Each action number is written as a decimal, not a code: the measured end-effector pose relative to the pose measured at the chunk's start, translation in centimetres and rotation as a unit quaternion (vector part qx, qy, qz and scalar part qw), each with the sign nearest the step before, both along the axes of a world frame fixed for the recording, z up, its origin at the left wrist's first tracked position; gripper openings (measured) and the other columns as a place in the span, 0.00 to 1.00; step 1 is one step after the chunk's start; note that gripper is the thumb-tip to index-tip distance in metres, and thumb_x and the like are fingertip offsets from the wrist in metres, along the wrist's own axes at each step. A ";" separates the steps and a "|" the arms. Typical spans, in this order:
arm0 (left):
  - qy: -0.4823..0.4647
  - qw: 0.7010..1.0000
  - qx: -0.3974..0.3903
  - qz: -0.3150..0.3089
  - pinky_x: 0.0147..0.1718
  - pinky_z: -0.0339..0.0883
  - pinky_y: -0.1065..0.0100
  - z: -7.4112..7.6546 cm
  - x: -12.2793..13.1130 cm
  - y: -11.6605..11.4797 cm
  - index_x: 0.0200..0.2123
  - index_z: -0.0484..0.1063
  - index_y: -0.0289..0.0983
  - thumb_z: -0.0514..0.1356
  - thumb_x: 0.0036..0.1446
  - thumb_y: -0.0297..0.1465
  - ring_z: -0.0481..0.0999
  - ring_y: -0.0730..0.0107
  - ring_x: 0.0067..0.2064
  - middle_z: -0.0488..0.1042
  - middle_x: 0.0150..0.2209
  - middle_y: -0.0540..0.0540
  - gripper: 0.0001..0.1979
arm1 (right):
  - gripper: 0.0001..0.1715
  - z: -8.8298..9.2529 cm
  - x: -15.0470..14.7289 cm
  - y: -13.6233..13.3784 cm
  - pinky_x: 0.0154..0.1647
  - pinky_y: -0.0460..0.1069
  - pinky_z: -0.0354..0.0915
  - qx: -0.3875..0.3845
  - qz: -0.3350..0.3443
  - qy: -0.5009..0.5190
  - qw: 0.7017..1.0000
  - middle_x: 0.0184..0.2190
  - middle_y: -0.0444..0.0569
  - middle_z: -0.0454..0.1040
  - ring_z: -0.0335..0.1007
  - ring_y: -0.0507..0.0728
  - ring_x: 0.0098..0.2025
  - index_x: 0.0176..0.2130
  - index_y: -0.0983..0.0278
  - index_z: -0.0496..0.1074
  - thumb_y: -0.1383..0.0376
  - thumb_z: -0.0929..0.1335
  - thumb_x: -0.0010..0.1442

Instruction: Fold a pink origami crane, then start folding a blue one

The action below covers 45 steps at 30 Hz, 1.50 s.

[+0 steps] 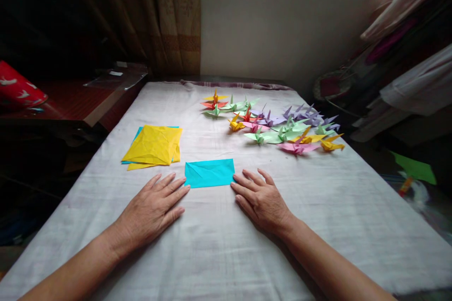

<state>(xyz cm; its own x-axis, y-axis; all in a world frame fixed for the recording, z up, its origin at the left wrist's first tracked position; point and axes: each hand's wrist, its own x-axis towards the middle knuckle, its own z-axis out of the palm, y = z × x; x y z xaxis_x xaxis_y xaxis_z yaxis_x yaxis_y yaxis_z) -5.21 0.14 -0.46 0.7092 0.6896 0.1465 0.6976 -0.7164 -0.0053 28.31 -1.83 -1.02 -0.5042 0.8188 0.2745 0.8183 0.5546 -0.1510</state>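
A turquoise sheet of paper (209, 172), folded into a rectangle, lies flat on the white cloth of the table (219, 244). My left hand (152, 209) rests palm down with its fingers stretched out, the fingertips at the sheet's lower left corner. My right hand (259, 200) lies flat the same way, its fingertips at the lower right corner. Neither hand holds anything. A stack of yellow paper squares (153, 146) with a blue sheet under it sits to the left behind my left hand.
Several folded paper cranes (278, 124) in many colours are spread over the far right of the table. A dark wooden side table (74, 101) stands at the left, a curtain (165, 14) behind it. Hanging clothes (406, 56) crowd the right side.
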 end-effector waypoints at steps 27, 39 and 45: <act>-0.078 0.965 -0.141 0.209 0.42 0.64 0.59 2.9 6.5 5.8 0.35 0.75 0.39 0.60 0.56 0.37 0.76 0.55 0.42 0.79 0.37 0.45 0.08 | 0.15 0.9 -4.9 -0.3 0.47 0.58 0.67 0.078 -0.010 0.045 0.996 0.54 0.53 0.76 0.71 0.64 0.51 0.50 0.64 0.74 0.66 0.64 0.66; -0.263 0.875 -0.293 0.283 0.31 0.63 0.68 2.6 6.6 4.6 0.45 0.67 0.40 0.57 0.55 0.38 0.77 0.64 0.33 0.77 0.29 0.52 0.15 | 0.25 -0.2 -5.9 0.8 0.54 0.60 0.68 0.034 0.004 0.069 0.997 0.59 0.59 0.71 0.67 0.66 0.58 0.58 0.67 0.69 0.67 0.67 0.61; -0.330 0.849 -0.329 0.248 0.26 0.63 0.70 1.9 6.5 4.2 0.48 0.67 0.40 0.58 0.54 0.38 0.74 0.67 0.27 0.74 0.24 0.55 0.18 | 0.16 -0.6 -5.8 1.2 0.50 0.57 0.70 0.098 0.006 0.064 0.993 0.55 0.57 0.75 0.72 0.63 0.54 0.51 0.62 0.75 0.67 0.66 0.65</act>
<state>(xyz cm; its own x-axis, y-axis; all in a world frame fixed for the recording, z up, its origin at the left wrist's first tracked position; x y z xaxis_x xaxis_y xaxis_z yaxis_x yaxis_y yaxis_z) 1.27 4.36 1.46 0.2207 0.9661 -0.1337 0.6096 -0.0296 0.7922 22.53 -0.63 -1.59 -0.4647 0.7370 0.4908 0.7920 0.5938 -0.1418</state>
